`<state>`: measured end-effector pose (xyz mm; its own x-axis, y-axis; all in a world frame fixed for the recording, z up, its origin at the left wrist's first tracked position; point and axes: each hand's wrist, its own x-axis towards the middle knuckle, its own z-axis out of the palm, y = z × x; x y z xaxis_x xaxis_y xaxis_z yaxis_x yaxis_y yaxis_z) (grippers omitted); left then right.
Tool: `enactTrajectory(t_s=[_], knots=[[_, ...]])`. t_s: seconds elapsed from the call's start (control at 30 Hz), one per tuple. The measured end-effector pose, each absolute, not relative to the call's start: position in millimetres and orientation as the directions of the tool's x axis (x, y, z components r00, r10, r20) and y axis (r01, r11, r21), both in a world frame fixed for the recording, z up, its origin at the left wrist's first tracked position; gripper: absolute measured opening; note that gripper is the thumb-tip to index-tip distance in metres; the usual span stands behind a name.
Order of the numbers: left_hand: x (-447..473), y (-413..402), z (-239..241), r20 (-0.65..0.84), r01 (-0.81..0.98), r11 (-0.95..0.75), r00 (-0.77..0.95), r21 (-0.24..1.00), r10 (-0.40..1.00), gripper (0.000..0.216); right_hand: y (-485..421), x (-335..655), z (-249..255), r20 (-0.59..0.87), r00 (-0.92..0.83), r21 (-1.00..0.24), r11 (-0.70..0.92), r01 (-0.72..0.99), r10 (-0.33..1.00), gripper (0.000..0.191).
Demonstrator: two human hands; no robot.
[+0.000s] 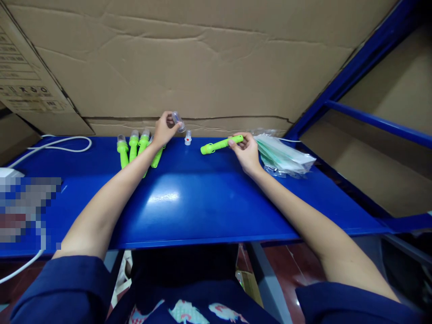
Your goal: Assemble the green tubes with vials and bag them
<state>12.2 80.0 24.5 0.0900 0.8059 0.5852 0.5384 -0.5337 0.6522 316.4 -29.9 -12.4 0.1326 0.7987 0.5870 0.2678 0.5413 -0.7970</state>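
Observation:
Between the fingers of my left hand point(166, 128) is a clear plastic cap point(178, 122), raised a little above the table. A small white piece with a red dot and a clear top point(188, 138) stands upright just right of that hand. My right hand point(248, 150) is closed on a lime-green flashlight point(221, 144), held by its handle with the head end pointing left. Several similar green flashlights with clear caps point(133, 143) lie side by side at the left, partly hidden behind my left forearm.
A clear plastic bag with pale green and white contents point(285, 155) lies right of my right hand. The blue table point(202, 202) backs onto a cardboard wall point(189, 58). White cable point(67, 145) loops at the left, and a blue frame bar point(378, 121) borders the right.

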Motion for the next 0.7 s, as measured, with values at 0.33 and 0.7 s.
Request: enactTrajectory(t_s=[0.33,0.7], knots=[[-11.4,43.4,39.9,0.300,0.960,-0.189,0.122,0.205,0.946,0.050,-31.7,330.7,-17.0,0.535,-0.193,-0.302,0.399,0.866,0.823,0.022],[-34.6,36.5,49.1,0.146,0.990,-0.071,0.053,0.123,0.988,0.063,-38.6,331.8,-22.0,0.429,-0.055,-0.190,0.149,0.970,0.902,0.046]])
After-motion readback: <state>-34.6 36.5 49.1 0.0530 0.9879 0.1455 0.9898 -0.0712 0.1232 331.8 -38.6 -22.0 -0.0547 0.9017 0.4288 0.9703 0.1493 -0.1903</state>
